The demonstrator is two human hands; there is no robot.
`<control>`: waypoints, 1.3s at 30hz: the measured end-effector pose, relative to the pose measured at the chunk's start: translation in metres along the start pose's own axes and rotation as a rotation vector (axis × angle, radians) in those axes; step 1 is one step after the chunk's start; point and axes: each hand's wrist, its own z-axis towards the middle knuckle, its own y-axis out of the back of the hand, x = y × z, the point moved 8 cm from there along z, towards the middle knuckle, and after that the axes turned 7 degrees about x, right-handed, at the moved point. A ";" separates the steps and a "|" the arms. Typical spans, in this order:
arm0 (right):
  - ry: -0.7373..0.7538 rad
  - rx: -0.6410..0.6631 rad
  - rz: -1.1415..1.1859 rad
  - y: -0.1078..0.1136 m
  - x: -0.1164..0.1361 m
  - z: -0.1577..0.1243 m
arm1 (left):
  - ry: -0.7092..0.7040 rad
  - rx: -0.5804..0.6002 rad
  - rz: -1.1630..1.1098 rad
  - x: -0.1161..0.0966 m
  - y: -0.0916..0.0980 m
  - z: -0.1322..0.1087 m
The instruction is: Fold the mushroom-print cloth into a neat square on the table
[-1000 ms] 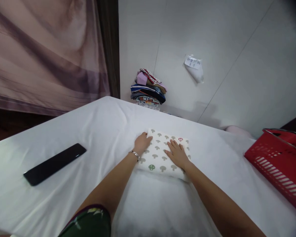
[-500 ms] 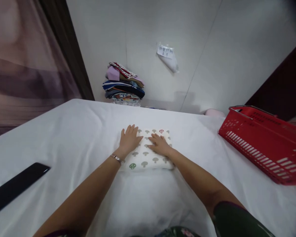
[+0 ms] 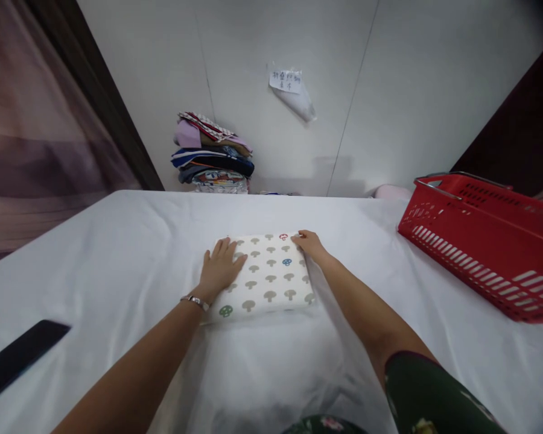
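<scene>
A folded white cloth with a mushroom print (image 3: pixel 269 277) lies flat in the middle of the white-covered table (image 3: pixel 117 253). My left hand (image 3: pixel 219 269) rests flat on its left edge, fingers stretched out; a thin bracelet is on that wrist. My right hand (image 3: pixel 311 243) touches the cloth's far right corner, fingers curled over the edge. Whether it grips the corner I cannot make out.
A red plastic basket (image 3: pixel 484 241) stands on the table at the right. A stack of folded clothes (image 3: pixel 210 154) sits against the wall beyond the table's far edge. A black flat object (image 3: pixel 18 355) lies at the left. A paper note (image 3: pixel 285 80) hangs on the wall.
My right hand has slid from the middle of the cloth to its far right corner. My left hand has shifted slightly toward the left edge. The view has swung to the right.
</scene>
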 end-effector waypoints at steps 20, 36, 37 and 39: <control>0.003 0.122 -0.055 -0.007 0.001 0.007 | 0.013 0.018 0.027 0.001 0.000 -0.001; -0.170 0.210 0.057 -0.011 0.002 -0.011 | 0.027 0.022 0.023 0.002 -0.003 0.000; -0.161 0.210 0.096 -0.013 0.004 -0.012 | 0.027 0.020 0.020 0.002 -0.003 0.000; -0.137 0.194 0.158 -0.016 0.006 -0.014 | 0.030 0.020 0.010 0.002 -0.003 0.000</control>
